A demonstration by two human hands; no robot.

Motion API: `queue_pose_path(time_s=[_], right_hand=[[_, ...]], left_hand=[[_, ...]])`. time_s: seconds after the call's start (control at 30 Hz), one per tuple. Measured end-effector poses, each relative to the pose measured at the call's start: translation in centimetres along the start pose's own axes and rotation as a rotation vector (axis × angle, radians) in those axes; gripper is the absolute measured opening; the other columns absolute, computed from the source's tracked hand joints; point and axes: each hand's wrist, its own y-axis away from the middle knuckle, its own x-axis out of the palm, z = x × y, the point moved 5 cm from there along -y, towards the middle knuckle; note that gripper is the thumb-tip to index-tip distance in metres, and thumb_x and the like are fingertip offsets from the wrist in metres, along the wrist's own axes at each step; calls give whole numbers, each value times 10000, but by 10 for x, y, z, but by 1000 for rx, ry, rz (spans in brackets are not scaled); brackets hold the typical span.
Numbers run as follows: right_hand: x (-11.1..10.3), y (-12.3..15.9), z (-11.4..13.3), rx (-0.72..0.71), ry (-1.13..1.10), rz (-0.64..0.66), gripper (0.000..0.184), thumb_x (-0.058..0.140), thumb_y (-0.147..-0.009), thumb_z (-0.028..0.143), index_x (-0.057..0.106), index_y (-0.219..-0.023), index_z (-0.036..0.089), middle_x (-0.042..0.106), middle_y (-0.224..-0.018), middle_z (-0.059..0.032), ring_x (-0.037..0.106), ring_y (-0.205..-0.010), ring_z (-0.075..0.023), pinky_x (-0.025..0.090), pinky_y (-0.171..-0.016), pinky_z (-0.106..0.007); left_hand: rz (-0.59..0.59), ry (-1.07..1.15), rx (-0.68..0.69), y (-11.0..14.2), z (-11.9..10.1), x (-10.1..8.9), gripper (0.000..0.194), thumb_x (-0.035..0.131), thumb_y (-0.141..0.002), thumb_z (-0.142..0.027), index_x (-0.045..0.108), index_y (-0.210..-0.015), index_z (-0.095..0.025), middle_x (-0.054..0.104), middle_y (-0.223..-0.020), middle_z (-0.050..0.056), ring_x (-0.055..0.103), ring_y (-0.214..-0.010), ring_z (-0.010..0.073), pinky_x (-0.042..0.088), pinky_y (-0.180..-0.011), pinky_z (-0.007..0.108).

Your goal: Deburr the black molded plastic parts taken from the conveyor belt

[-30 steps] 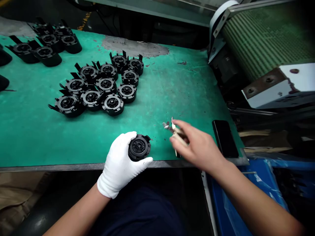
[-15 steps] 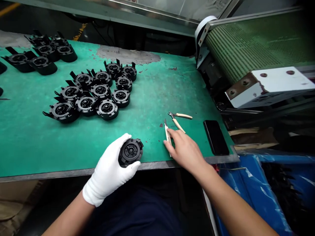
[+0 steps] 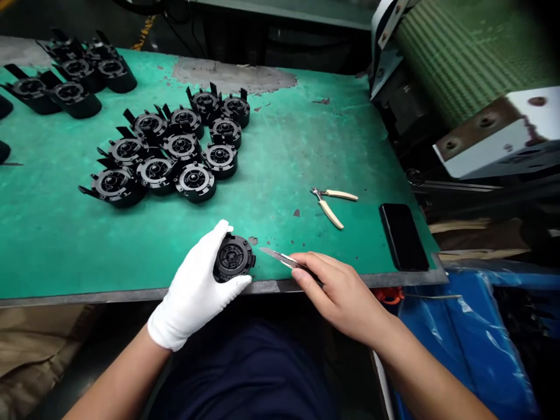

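Note:
My left hand [image 3: 196, 286], in a white glove, is closed around a round black plastic part [image 3: 234, 258] near the table's front edge. The ribbed round face of the part points up. My bare right hand [image 3: 336, 289] grips a craft knife [image 3: 284, 261], its blade pointing left toward the part, with a small gap between them. Most of the knife's handle is hidden by my fingers. Beyond my right hand lie wire cutters [image 3: 331, 205] with cream handles, spread apart on the green table mat [image 3: 280, 175].
Several similar black parts [image 3: 181, 146] stand grouped left of centre, and more [image 3: 76, 93] at the far left. A black phone [image 3: 403, 236] lies at right. A green conveyor belt [image 3: 476, 52] with a white bracket [image 3: 503, 134] overhangs the right side. Blue plastic [image 3: 464, 338] is below right.
My right hand has lifted the craft knife off the mat and turned its blade to the left, toward the black part. My left hand keeps its hold. The view has shifted slightly.

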Motion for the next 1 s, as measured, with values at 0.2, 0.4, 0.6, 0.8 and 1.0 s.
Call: queue_pose_path(time_s=[0.2, 0.4, 0.6, 0.8, 1.0], right_hand=[[1, -1, 22, -183, 200, 28, 404, 448, -1082, 286, 547, -1470, 232, 694, -1060, -76, 627, -910, -204, 503, -809, -341], [0, -11, 26, -144, 489, 20, 402, 433, -1088, 355, 602, -1442, 269, 707, -933, -56, 627, -843, -210, 463, -736, -329], [-26, -23, 2, -4, 630, -134, 384, 443, -1079, 393, 672, -1361, 267, 728, -950, -56, 671, -859, -219, 450, -674, -323], [-7, -11, 37, -181, 483, 36, 368, 430, -1086, 365, 662, -1356, 271, 713, -890, -41, 651, -824, -187, 455, -705, -310], [-14, -24, 12, -28, 726, -60, 375, 441, -1072, 399, 673, -1348, 294, 728, -883, -45, 685, -780, -225, 395, -558, -325]], left_hand=[[-21, 0, 37, 0, 2, 0, 926, 747, -859, -506, 265, -1593, -213, 433, -1589, 134, 418, -1486, 291, 358, -1250, 465], [-13, 18, 36, 1, 2, -2, 945, 776, -839, -473, 267, -1591, -214, 447, -1581, 126, 429, -1477, 280, 356, -1254, 445], [4, 14, 33, 0, -1, -1, 894, 760, -857, -430, 282, -1582, -219, 433, -1594, 116, 410, -1491, 276, 345, -1264, 447], [-7, 17, 36, 1, 3, 0, 882, 739, -869, -458, 274, -1585, -240, 425, -1598, 125, 416, -1486, 310, 368, -1242, 503], [-6, 25, 45, 1, -3, -1, 875, 746, -864, -433, 289, -1583, -234, 416, -1607, 112, 408, -1494, 296, 348, -1261, 485]])
